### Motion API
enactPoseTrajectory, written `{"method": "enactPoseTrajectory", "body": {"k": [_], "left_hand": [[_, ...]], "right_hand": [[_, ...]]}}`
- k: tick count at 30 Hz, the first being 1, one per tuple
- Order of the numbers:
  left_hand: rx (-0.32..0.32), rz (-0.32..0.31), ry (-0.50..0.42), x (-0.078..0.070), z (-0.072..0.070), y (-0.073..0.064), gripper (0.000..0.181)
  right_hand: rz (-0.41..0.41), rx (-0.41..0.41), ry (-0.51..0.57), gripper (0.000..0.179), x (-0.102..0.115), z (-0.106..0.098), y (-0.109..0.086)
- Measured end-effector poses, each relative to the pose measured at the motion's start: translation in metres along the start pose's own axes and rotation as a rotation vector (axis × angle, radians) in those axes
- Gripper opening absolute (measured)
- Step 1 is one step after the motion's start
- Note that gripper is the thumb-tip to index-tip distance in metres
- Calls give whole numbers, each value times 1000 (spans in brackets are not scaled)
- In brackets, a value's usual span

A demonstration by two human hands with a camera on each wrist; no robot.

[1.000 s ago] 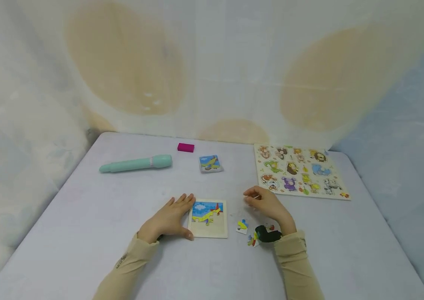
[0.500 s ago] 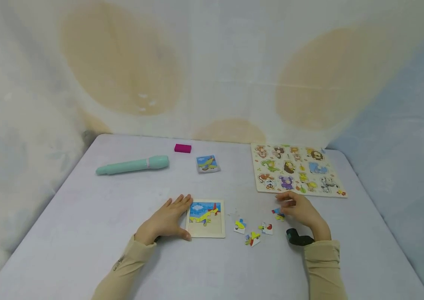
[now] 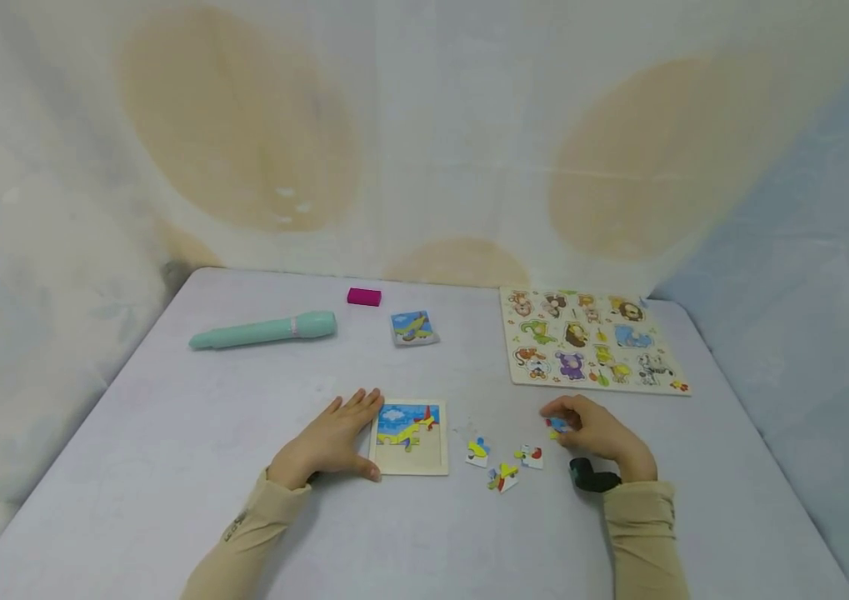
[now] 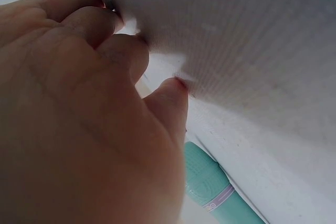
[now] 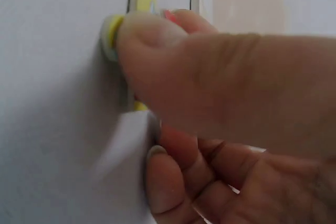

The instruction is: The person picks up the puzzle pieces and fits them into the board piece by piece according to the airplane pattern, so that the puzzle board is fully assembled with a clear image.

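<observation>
The left hand lay flat and relaxed on the bench, fingers straight, its thumb side touching the left edge of the small puzzle tray, seemingly to keep the tray from sliding. The tray sat near the middle of the bench, its upper half already filled with blue sky and a yellow plane, the lower half bare wood.

To the right, the right hand had its fingers curled round a puzzle piece, pinching it just off or on the surface; the right wrist view showed thumb and fingers clamped on a piece with yellow edging. Three loose pieces lay between this hand and the tray, within easy reach.

Farther off lay a mint-green torch at left, a pink block, a small picture card showing the same plane, likely a reference, and an animal peg puzzle at far right.
</observation>
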State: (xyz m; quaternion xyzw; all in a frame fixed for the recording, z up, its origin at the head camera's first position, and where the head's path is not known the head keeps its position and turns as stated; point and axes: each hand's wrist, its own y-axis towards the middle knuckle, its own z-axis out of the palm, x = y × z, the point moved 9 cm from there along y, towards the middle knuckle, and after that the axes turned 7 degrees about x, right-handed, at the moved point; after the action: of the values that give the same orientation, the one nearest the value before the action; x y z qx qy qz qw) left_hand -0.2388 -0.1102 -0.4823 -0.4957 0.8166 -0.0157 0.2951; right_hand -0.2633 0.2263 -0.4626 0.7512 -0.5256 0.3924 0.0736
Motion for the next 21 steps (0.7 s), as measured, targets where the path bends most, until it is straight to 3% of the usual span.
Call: {"method": "enactPoseTrajectory", "body": {"k": [5, 8, 13, 21], "left_hand": [[-3, 3, 5, 2, 1, 1, 111], [-4, -1, 1, 2, 1, 1, 110], [-7, -11, -13, 2, 1, 0, 110], [-8, 3, -10, -3, 2, 4, 110]], "right_hand": [[90, -32, -12, 26, -5, -6, -2], [124, -82, 36, 17, -2, -11, 0], [51, -84, 156, 13, 21, -4, 22], [-101, 15, 217, 15, 77, 36, 62]]}}
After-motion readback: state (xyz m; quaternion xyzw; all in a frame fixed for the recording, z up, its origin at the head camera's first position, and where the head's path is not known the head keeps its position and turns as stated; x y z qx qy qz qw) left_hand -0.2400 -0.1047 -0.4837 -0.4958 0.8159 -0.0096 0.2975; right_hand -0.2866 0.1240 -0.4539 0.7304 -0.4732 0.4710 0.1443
